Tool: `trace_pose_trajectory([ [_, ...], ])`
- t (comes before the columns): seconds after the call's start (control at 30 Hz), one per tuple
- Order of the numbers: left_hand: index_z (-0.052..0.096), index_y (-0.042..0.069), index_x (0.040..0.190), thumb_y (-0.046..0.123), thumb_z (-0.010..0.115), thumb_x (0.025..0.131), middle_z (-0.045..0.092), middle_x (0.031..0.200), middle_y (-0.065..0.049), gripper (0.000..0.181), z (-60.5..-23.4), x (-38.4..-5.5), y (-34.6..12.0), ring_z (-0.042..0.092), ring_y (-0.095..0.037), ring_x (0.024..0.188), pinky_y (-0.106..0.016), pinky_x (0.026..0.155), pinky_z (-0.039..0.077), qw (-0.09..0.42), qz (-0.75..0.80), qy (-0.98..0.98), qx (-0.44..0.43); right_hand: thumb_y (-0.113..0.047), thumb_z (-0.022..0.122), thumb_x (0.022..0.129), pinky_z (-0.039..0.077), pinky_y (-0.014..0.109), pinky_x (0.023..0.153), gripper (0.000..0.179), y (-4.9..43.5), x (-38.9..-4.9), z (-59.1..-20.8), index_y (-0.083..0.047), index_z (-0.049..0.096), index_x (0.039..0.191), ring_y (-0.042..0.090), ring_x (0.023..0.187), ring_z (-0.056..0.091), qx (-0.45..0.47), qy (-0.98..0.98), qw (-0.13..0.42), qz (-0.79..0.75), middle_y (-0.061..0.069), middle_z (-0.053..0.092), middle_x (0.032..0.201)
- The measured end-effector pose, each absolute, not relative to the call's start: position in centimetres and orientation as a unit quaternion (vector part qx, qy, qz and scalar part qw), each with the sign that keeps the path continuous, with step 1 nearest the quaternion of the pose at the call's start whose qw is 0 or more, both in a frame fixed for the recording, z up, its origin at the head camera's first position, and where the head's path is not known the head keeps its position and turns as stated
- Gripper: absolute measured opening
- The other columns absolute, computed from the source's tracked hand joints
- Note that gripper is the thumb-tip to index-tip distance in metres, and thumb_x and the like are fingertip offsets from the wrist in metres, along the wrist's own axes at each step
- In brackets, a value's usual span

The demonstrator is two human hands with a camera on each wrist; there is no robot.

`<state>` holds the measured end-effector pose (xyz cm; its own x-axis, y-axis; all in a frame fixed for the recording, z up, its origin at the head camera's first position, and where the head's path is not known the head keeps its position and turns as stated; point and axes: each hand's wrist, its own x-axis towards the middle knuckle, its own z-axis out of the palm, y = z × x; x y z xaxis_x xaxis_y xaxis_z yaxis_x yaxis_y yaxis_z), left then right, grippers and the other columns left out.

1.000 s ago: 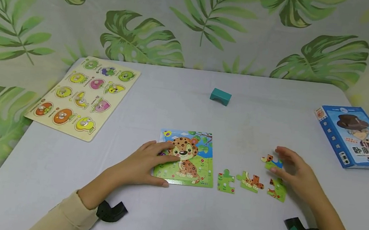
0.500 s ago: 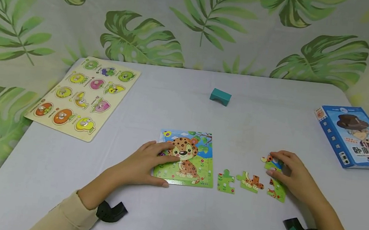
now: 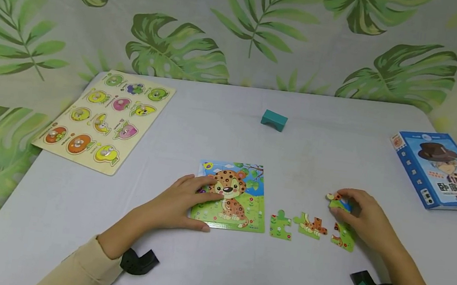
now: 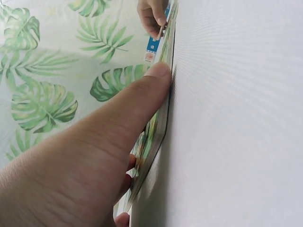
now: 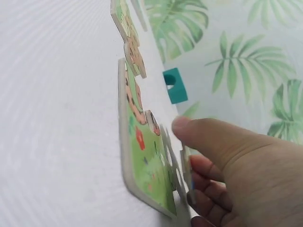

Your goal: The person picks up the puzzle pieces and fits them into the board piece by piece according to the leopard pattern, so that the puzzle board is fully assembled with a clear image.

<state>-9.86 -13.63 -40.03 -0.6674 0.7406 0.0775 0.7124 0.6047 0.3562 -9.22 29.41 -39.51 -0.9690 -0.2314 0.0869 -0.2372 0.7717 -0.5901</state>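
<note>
A leopard puzzle board (image 3: 242,203) lies at the table's middle front. My left hand (image 3: 194,199) rests flat on its left part, and the thumb (image 4: 137,104) presses along the board's near edge (image 4: 158,127). To the right lie three loose green pieces (image 3: 280,224) (image 3: 310,224) (image 3: 344,235). My right hand (image 3: 358,212) pinches a fourth piece (image 3: 337,201), green with blue and an orange spotted bit, just above the table. In the right wrist view the thumb (image 5: 213,137) lies over a piece's edge, and the fingers curl behind it.
A wooden fruit peg board (image 3: 104,119) lies at the left rear. A teal block (image 3: 274,119) stands at the centre rear. A blue game box (image 3: 441,169) sits at the right edge. A leaf-print cloth hangs behind the white table (image 3: 213,272).
My right hand's fingers have curled in around the fourth piece and drawn it slightly toward the palm. The left hand and the board have not moved.
</note>
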Motion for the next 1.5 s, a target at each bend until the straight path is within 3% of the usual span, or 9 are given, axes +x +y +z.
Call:
trace_pose_trajectory([
  [0.13,0.045,0.028,0.133,0.065,0.056,0.073,0.028,0.141,-0.003,0.070,-40.1,-9.9,-13.5,0.017,-0.014,0.131,-0.042,0.104,0.012,0.039,0.181,0.895,0.407,-0.017,0.066,0.083,0.036,0.055,0.082,0.041,29.0,-9.1,-38.8,0.002,0.050,0.116,0.040,0.105,0.042,0.118,-0.940,0.008,0.319,0.023,0.048,0.115],
  [0.27,0.047,0.026,0.131,0.062,0.059,0.073,0.030,0.140,-0.005,0.069,-40.0,-9.8,-13.4,0.020,-0.018,0.130,-0.041,0.104,0.015,0.033,0.187,0.892,0.410,-0.017,0.067,0.082,0.040,0.039,0.078,0.043,27.7,-8.8,-37.7,-0.004,0.051,0.119,0.028,0.098,0.044,0.133,-0.936,0.025,0.326,0.014,0.050,0.116],
  [0.37,0.048,0.024,0.130,0.059,0.061,0.073,0.030,0.139,-0.007,0.068,-40.0,-9.7,-13.2,0.021,-0.020,0.130,-0.040,0.104,0.017,0.031,0.188,0.893,0.408,-0.015,0.068,0.080,0.039,0.033,0.077,0.044,26.3,-8.4,-36.8,-0.006,0.053,0.120,0.019,0.097,0.042,0.154,-0.930,0.038,0.330,0.009,0.050,0.117],
  [0.57,0.049,0.021,0.129,0.056,0.061,0.074,0.032,0.139,-0.009,0.066,-39.9,-9.5,-12.6,0.023,-0.023,0.129,-0.039,0.105,0.015,0.027,0.180,0.899,0.398,-0.006,0.073,0.074,0.040,0.026,0.080,0.047,22.8,-8.4,-35.9,-0.007,0.055,0.118,0.014,0.099,0.043,0.226,-0.915,0.071,0.326,0.003,0.051,0.117],
  [0.83,0.048,0.013,0.129,0.054,0.058,0.078,0.036,0.138,-0.003,0.066,-39.8,-9.3,-12.1,0.024,-0.023,0.130,-0.037,0.104,0.018,0.016,0.157,0.893,0.422,-0.014,0.074,0.075,0.041,0.041,0.086,0.045,17.5,-9.2,-36.6,-0.005,0.058,0.115,0.021,0.109,0.041,0.298,-0.891,0.028,0.342,0.003,0.051,0.116],
  [1.03,0.048,0.010,0.127,0.052,0.059,0.079,0.039,0.136,-0.002,0.064,-39.4,-9.2,-11.9,0.029,-0.021,0.126,-0.037,0.103,0.022,0.023,0.167,0.890,0.423,-0.021,0.071,0.078,0.042,0.040,0.085,0.044,14.9,-9.8,-38.0,-0.006,0.058,0.116,0.021,0.105,0.042,0.306,-0.890,-0.021,0.337,0.005,0.052,0.113],
  [1.37,0.033,0.025,0.140,0.059,0.054,0.079,0.040,0.130,0.003,0.073,-38.9,-9.5,-11.2,0.034,-0.022,0.119,-0.041,0.094,0.029,0.039,0.135,0.903,0.406,-0.022,0.071,0.078,0.038,0.042,0.086,0.043,13.0,-11.0,-39.1,-0.007,0.060,0.116,0.023,0.104,0.043,0.314,-0.893,-0.037,0.321,0.004,0.052,0.110],
  [1.5,0.033,0.027,0.140,0.062,0.052,0.078,0.038,0.127,0.002,0.073,-38.7,-9.6,-10.8,0.034,-0.020,0.115,-0.041,0.088,0.031,0.044,0.107,0.907,0.405,-0.021,0.071,0.078,0.037,0.043,0.087,0.041,12.8,-11.4,-39.1,-0.007,0.061,0.115,0.022,0.104,0.043,0.311,-0.893,-0.042,0.323,0.004,0.052,0.110],
])
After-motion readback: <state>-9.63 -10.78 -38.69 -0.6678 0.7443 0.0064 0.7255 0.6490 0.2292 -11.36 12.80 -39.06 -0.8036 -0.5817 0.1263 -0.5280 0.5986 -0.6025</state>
